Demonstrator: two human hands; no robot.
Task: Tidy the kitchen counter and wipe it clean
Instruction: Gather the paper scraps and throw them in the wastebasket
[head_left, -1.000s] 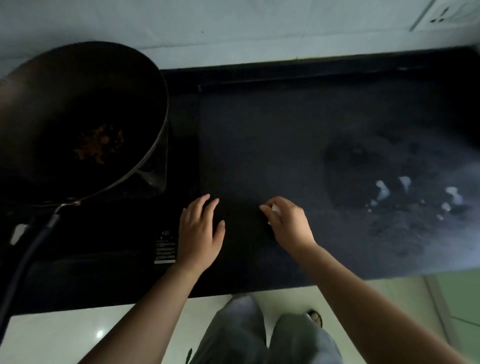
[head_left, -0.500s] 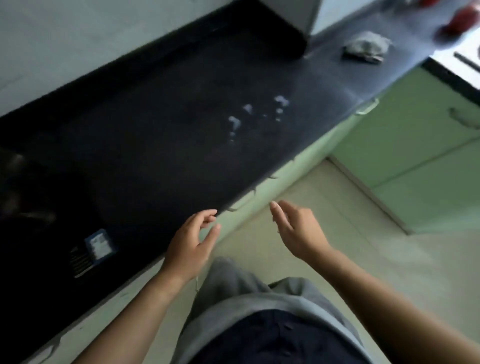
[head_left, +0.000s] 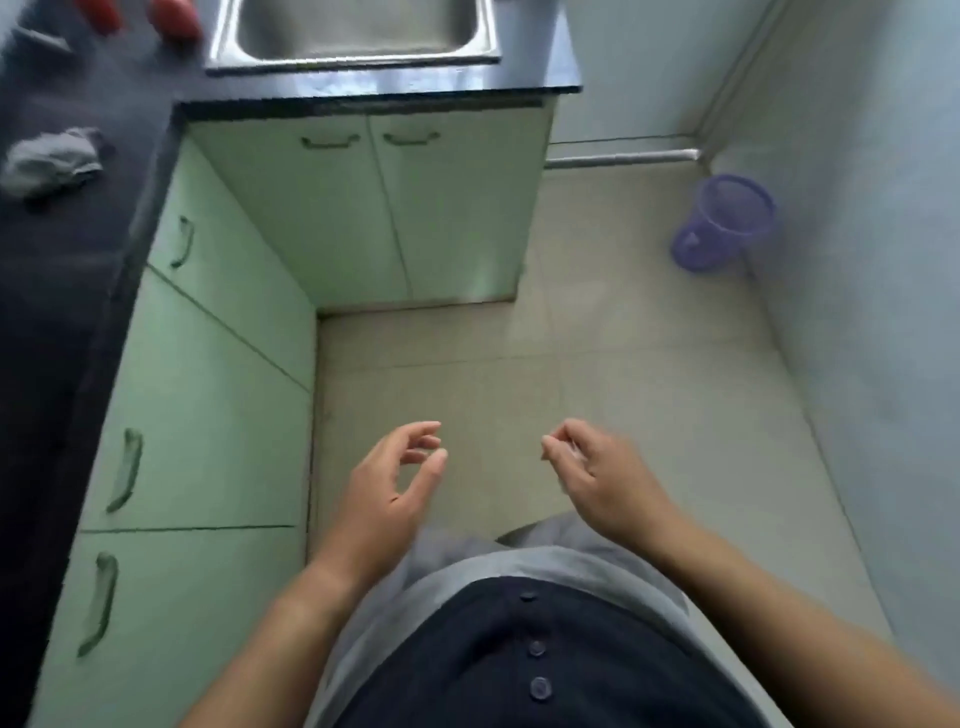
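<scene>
Grey and crumpled, the cloth (head_left: 49, 162) sits bunched on the dark table (head_left: 62, 291) at the far left, near the corner where the table turns toward the steel sink (head_left: 353, 57). It looks soft and light, probably limp when lifted, so a pinch on the top of the bunch should gather it. Two red objects (head_left: 174, 23), blurred, lie beyond it beside the sink. Out over the floor (head_left: 597, 353), well away from the table, the left hand (head_left: 389, 483) hangs half curled, thumb and fingers apart, holding nothing. The right hand (head_left: 602, 478) has fingertips drawn toward the thumb; something small and pale may be pinched there, but I cannot tell. A purple bin (head_left: 724, 223) stands by the wall, ahead and right, possibly where scraps go.
</scene>
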